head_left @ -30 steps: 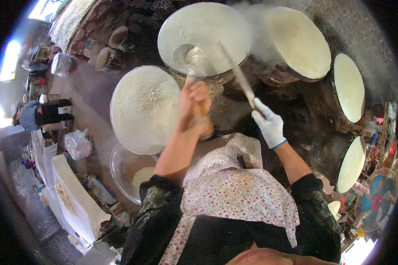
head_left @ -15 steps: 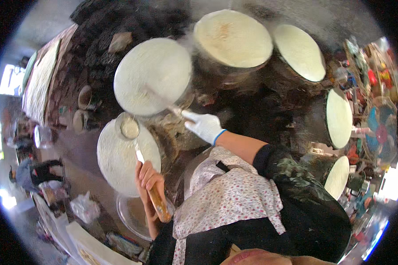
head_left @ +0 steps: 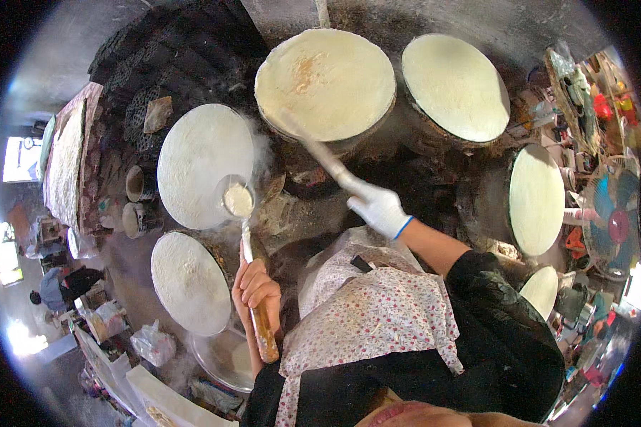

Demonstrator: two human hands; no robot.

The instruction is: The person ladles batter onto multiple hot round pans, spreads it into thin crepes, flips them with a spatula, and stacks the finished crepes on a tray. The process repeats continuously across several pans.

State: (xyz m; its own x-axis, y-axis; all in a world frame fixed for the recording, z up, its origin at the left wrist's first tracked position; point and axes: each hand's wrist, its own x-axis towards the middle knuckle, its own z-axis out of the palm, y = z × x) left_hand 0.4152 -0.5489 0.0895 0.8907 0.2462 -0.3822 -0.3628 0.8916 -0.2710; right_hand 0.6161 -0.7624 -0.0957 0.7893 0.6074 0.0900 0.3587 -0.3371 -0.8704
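A ladle (head_left: 237,199) is grasped in the bare left hand (head_left: 256,285), batter (head_left: 238,201) left in its bowl by the steaming sheet (head_left: 201,160)'s edge; a stick (head_left: 331,164) is gripped in the gloved right hand (head_left: 382,211), its blurred tip near the browned sheet (head_left: 327,92). All visible sheets appear spread; whether any is finished cannot be told.

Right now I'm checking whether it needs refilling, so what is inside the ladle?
A pale, off-white mass sits in the ladle, with darker bare surface showing beside it. The ladle's bottom beneath that mass is covered and cannot be seen.
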